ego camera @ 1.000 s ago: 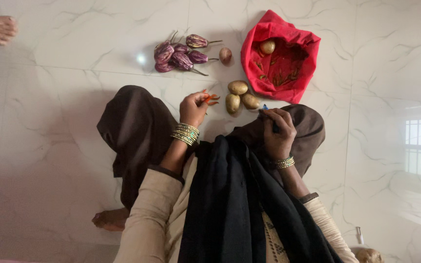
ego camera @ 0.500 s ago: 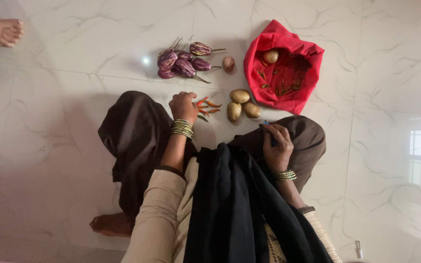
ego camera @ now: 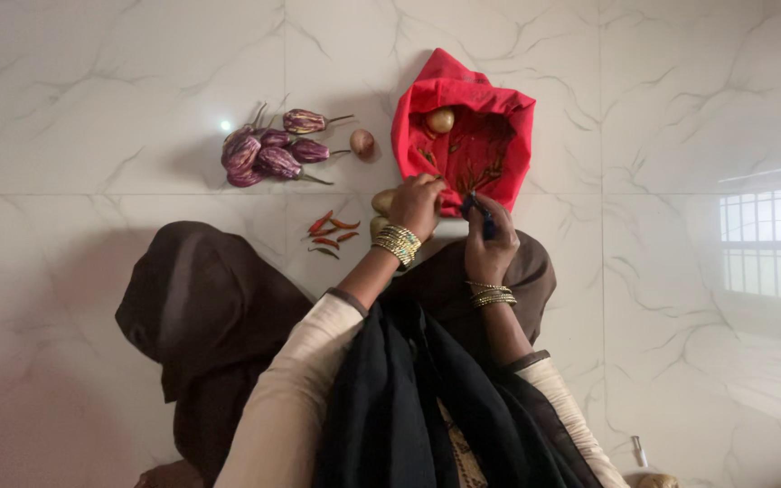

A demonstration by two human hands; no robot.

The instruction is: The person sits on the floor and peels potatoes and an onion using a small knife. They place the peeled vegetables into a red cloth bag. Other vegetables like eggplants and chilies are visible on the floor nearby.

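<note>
White marble floor (ego camera: pixel 137 54): red cloth bag's (ego camera: pixel 508 113) rim is gripped by left hand (ego camera: pixel 416 204), best held wide; right hand (ego camera: pixel 488 239) is clenched on a blue tool (ego camera: pixel 477 210)

The red bag (ego camera: pixel 490 108) is lying open on the white floor, its crumpled cloth mouth gaping upward. Inside, one pale potato (ego camera: pixel 440 119) is sitting near the far edge, and thin green chillies (ego camera: pixel 485 172) are lying scattered across the bottom. The near rim is sagging toward the person. A potato (ego camera: pixel 382 201) is lying on the floor just beside that rim, half hidden. A small blue tool (ego camera: pixel 481 215) is sticking up by the same rim.
</note>
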